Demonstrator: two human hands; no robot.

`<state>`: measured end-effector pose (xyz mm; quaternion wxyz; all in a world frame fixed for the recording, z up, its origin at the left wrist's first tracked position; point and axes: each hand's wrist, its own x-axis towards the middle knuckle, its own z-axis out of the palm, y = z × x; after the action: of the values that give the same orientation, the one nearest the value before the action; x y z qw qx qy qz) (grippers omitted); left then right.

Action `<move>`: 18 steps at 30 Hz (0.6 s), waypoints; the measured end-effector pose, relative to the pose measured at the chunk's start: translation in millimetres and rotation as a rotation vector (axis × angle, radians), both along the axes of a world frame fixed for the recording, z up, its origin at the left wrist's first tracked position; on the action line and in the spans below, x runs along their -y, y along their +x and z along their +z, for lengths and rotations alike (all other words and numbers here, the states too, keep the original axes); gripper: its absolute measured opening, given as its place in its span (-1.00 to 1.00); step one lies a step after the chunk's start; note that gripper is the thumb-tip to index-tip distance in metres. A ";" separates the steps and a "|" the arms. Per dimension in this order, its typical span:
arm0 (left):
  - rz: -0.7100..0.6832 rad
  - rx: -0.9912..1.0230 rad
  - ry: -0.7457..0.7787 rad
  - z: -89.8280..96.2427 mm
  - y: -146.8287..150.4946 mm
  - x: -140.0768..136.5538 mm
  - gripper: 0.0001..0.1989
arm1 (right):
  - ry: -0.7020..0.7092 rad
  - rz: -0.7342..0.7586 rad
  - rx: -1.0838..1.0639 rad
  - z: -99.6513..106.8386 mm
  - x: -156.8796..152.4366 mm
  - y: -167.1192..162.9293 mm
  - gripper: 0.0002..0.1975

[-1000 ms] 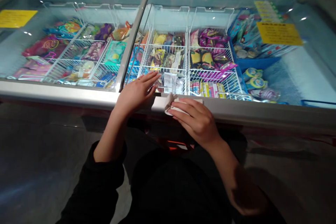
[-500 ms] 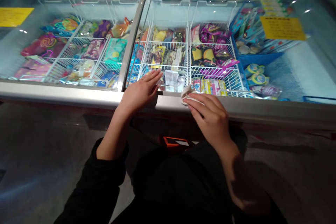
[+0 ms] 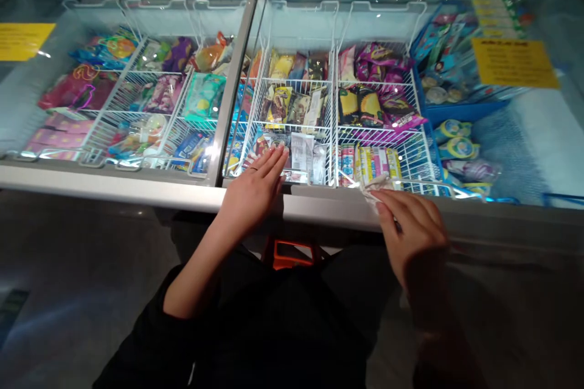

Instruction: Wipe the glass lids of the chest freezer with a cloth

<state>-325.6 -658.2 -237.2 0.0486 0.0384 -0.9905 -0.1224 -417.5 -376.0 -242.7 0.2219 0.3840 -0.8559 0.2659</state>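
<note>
Display freezer (image 3: 301, 27); white cloth (image 3: 373, 191) lay at its front rim (image 3: 326, 209).
Right hand (image 3: 417, 234): fingers grasped the cloth, bunched presumably for firmer grip. Left hand (image 3: 250, 193): fingers extended, holding nothing, over the rim, perhaps for steadiness. Wire baskets (image 3: 417, 155) probably kept the packets (image 3: 360, 107) sorted. Yellow signs (image 3: 514, 62): print was too blurred to read; no brand was legible.
</note>
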 end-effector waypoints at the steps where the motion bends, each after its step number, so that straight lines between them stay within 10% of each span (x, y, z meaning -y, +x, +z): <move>1: 0.000 -0.003 -0.003 0.0 0.0 0.1 -0.48 | 0.000 -0.009 0.010 -0.4 6.1 3.9 -0.76; 8: -0.047 -0.032 -0.012 -2.7 -1.8 3.2 -0.48 | -0.012 0.094 0.169 -1.2 78.7 33.7 -0.75; 18: -0.020 -0.108 0.053 -6.1 -4.4 -0.9 -0.50 | -0.003 -0.075 0.134 -6.7 62.7 25.1 -0.70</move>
<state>-330.0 -657.3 -243.3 0.1000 0.0233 -0.9832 -0.1510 -392.4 -438.7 -249.4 0.1744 0.3327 -0.8822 0.2841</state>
